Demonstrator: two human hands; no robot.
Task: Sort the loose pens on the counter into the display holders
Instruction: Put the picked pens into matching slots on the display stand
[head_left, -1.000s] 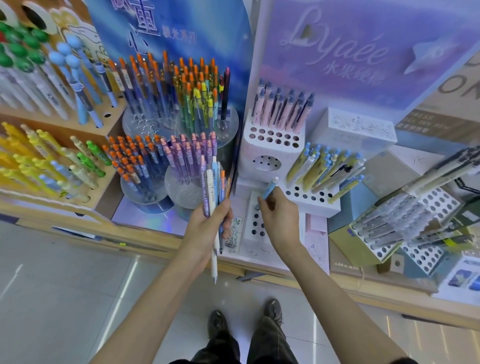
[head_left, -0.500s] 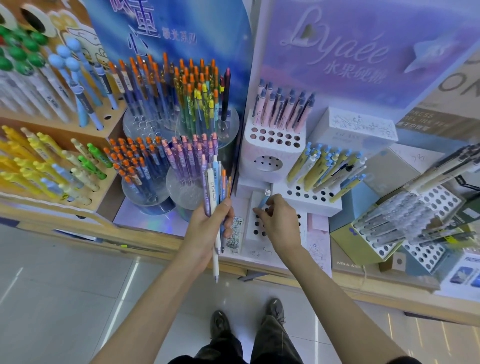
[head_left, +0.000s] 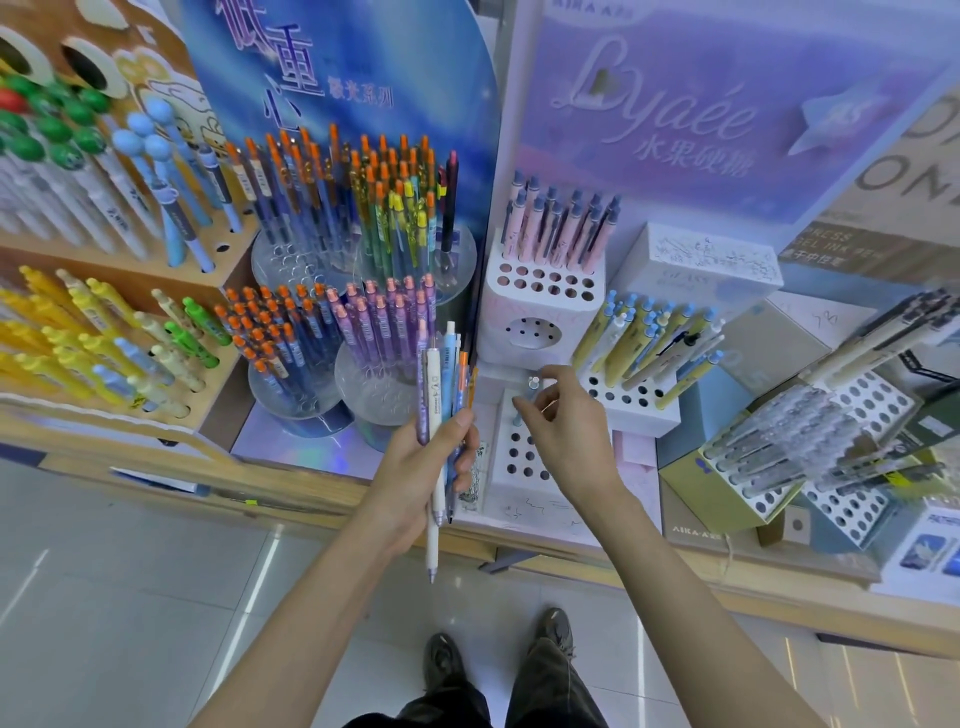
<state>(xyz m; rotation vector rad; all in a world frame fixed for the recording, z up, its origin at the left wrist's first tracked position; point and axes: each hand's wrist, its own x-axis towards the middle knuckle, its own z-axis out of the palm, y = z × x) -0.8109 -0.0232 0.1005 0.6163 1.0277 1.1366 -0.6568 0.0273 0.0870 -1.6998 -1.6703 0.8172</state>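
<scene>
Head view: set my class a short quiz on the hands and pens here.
1. True or false: the left hand is empty.
2. The right hand, fingers round a pen, is over: a) low white holder, b) floor, c) green pens?
3. Fill in: the top white holder carries ___ pens.
Key: 1 false, it grips a pen bundle; 2 a; 3 pink.

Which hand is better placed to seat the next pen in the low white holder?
Right. The right hand is over the low white holder, fingers at the top of a blue pen standing in it. The left hand grips the bundle of pens, so it is occupied.
</scene>
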